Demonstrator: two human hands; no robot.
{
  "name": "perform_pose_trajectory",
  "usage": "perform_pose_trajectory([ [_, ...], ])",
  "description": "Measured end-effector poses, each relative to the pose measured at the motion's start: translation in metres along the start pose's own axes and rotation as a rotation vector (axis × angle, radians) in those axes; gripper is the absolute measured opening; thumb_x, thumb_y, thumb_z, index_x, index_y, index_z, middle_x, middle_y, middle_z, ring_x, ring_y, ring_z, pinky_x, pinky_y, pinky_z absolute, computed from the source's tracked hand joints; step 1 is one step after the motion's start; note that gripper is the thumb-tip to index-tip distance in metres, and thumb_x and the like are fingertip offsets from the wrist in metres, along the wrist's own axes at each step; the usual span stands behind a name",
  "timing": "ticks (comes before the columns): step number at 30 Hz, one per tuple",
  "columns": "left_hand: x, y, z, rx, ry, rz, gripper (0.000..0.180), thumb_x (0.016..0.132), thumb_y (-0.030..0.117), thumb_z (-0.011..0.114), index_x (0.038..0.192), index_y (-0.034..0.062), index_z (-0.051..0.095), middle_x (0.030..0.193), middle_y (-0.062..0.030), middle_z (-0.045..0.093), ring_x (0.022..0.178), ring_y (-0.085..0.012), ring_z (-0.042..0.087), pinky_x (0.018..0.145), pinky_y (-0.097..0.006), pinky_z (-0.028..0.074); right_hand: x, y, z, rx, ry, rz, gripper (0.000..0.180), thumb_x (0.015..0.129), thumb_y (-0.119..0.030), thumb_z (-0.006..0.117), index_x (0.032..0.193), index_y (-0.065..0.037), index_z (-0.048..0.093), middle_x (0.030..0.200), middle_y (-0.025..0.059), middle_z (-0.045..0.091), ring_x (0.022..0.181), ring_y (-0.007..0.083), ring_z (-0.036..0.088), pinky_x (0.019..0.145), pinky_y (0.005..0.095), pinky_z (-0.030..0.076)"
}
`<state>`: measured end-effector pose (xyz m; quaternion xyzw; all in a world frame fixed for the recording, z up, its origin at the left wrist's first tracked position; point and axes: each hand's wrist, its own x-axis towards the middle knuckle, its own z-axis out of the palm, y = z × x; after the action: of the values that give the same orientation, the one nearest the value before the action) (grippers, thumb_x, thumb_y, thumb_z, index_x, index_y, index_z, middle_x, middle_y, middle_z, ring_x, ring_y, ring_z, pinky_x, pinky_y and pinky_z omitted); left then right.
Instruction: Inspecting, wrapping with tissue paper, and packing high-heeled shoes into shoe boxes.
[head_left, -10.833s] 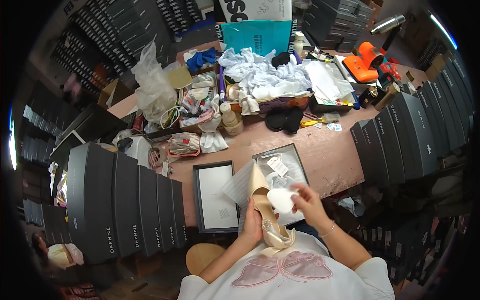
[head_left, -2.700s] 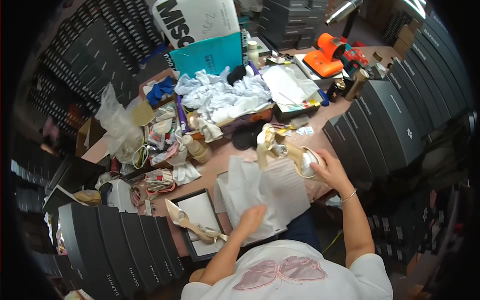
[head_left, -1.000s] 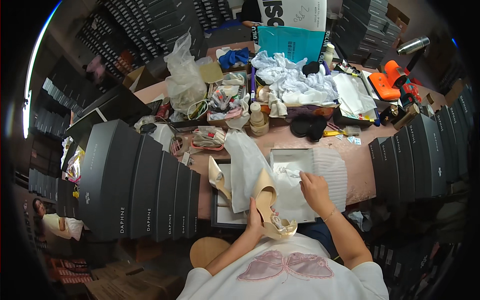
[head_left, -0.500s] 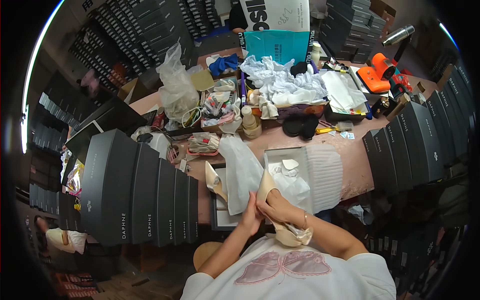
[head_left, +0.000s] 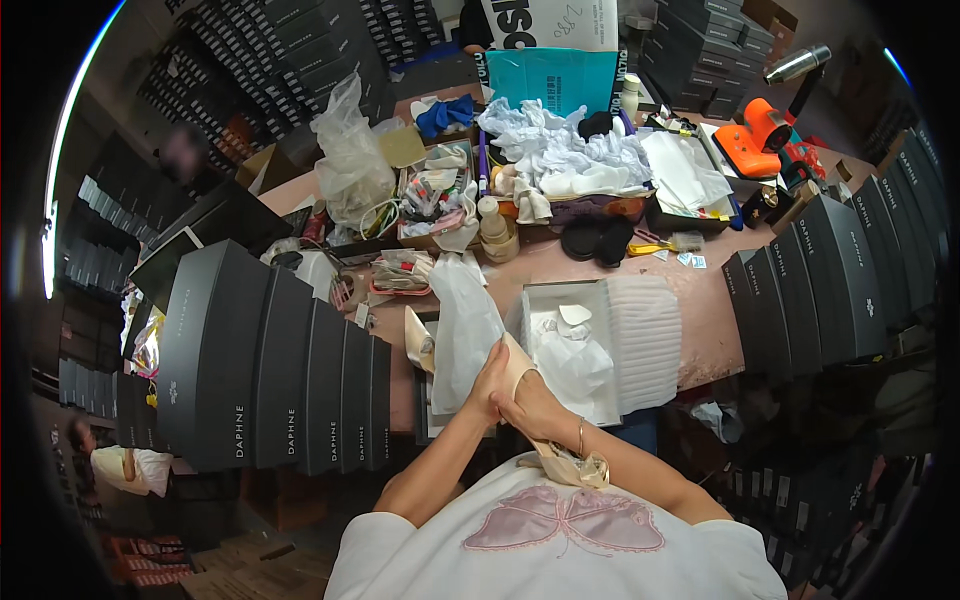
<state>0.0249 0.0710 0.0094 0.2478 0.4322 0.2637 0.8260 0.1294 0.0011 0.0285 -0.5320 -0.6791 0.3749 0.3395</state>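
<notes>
A beige pointed high-heeled shoe (head_left: 518,360) lies slantwise in front of my chest, its toe pointing away and its heel end close to my shirt. My right hand (head_left: 537,408) is closed round the middle of it. Along the shoe's left side presses my left hand (head_left: 486,382), its fingertips up near the toe. A matching shoe (head_left: 419,340) rests at the left, partly behind white tissue paper (head_left: 465,325). Under the paper sits part of a grey box (head_left: 424,415). Right of the hands, an open box (head_left: 612,392) contains crumpled white paper (head_left: 572,360).
Upright dark shoeboxes line the left (head_left: 215,360) and right (head_left: 835,290) sides. A ribbed white sheet (head_left: 645,345) adjoins the open box. Farther back stand a pump bottle (head_left: 496,230), a bin of white cloths (head_left: 570,160) and an orange device (head_left: 750,150). Black round pads (head_left: 595,240) lie near yellow-handled scissors (head_left: 650,245).
My left hand has slid forward along the shoe toward its toe. Both hands and the shoe have shifted slightly left, and the shoe has turned a little. The whole view has also moved slightly.
</notes>
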Motion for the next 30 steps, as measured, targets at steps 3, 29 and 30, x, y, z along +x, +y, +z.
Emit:
perform_pose_trajectory([
  [3,-0.002,-0.004,0.001,-0.021,-0.016,-0.001,0.049,0.101,0.039,0.040,0.139,0.0097,0.032,0.117,-0.0064,0.050,0.106,-0.0186,0.053,0.092,-0.033,0.045,0.002,0.006,0.009,0.049,0.056,0.021,0.068,0.095,-0.044,0.041,0.134,0.011,0.034,0.130,0.0346,0.042,0.124,0.0481,0.037,0.109,0.0483,0.023],
  [29,-0.029,-0.033,-0.005,-0.177,-0.025,0.067,0.056,0.095,0.052,0.045,0.126,0.0055,0.047,0.110,-0.0106,0.060,0.098,-0.0218,0.062,0.083,-0.035,0.052,-0.032,-0.023,-0.027,0.157,-0.217,0.044,0.059,0.093,-0.040,0.048,0.123,0.011,0.043,0.126,0.0348,0.041,0.116,0.0447,0.043,0.101,0.0441,0.032],
  [30,-0.029,-0.027,-0.004,-0.211,-0.046,0.086,0.055,0.095,0.051,0.046,0.126,0.0052,0.047,0.110,-0.0107,0.060,0.099,-0.0219,0.061,0.084,-0.035,0.052,-0.038,-0.031,-0.042,0.216,-0.349,-0.008,0.060,0.095,-0.038,0.048,0.127,0.012,0.041,0.133,0.0340,0.038,0.120,0.0426,0.041,0.104,0.0423,0.030],
])
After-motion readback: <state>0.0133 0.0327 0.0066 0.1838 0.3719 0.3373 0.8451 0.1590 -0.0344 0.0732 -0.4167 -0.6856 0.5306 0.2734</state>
